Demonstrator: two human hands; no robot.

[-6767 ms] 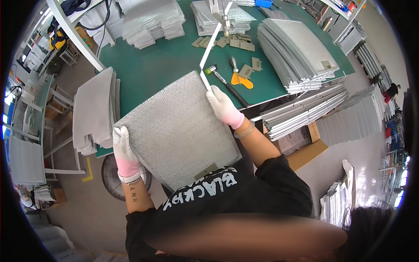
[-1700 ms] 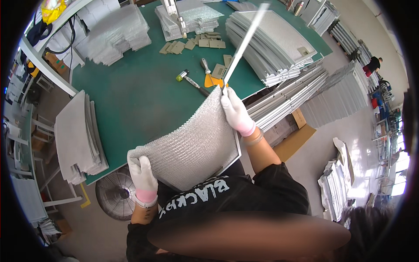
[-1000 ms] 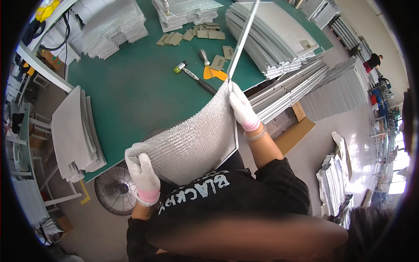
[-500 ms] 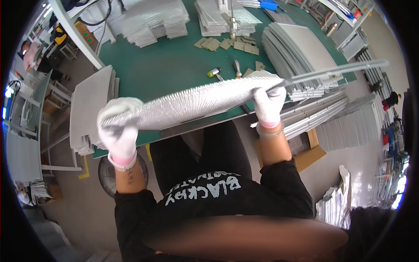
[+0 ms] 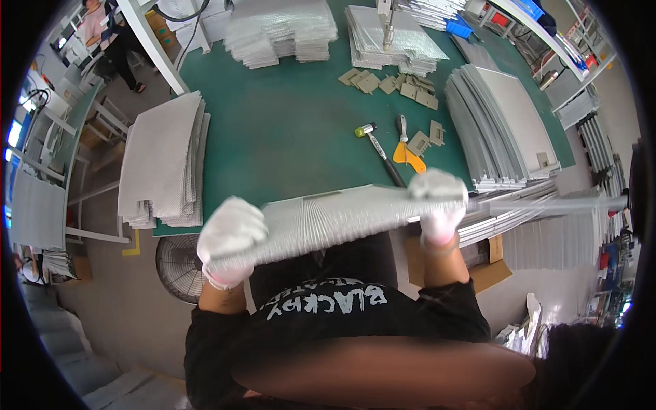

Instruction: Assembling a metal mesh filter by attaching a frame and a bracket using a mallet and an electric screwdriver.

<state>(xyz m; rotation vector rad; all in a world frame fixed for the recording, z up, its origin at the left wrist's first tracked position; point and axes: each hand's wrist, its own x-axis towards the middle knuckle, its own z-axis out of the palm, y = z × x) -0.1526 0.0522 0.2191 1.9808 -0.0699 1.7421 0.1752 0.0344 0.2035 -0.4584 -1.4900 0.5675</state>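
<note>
My two white-gloved hands hold a silvery, finely ridged panel (image 5: 328, 217) level in front of me, over the near edge of the table. My left hand (image 5: 234, 231) is closed round its left end. At the other end, my right hand (image 5: 439, 195) grips the panel's right edge. A long pale strip (image 5: 547, 204), blurred by motion, juts out to the right from beside the right hand; whether it is joined to the panel I cannot tell. Beyond the panel lie a hammer (image 5: 378, 150) with a green-yellow face, a putty knife (image 5: 402, 130) and an orange scraper blade (image 5: 408, 158).
On the green table (image 5: 273, 137) stand a left stack of grey panels (image 5: 160, 154), a right stack of framed panels (image 5: 502, 123) and silvery stacks (image 5: 280, 31) at the back. Small beige plates (image 5: 417, 91) lie scattered. A floor fan (image 5: 179, 266) and a cardboard box (image 5: 488, 273) stand below.
Both hands have brought the panel down and closer to me, tilting its face. The long strip has swung lower. My view has shifted, showing more of the hammer and the orange blade.
</note>
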